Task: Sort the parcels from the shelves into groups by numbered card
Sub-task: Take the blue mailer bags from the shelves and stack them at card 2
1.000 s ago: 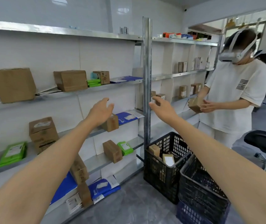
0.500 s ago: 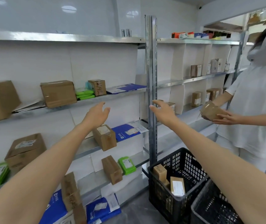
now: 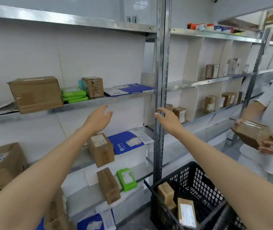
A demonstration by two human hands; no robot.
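Hands reach toward the metal shelves (image 3: 109, 99), left hand (image 3: 99, 119) and right hand (image 3: 169, 121) both spread and holding nothing, below a blue mailer (image 3: 129, 88).

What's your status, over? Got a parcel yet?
Left hand open, right hand open, both empty. No parcel picked; blue mailer on shelf just above. Shelf post by right hand.

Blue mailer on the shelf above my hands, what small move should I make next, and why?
Probably raise both hands a little and take the blue mailer by its sides. The left hand and right hand are open, empty, and just below that shelf, to either side of the mailer.
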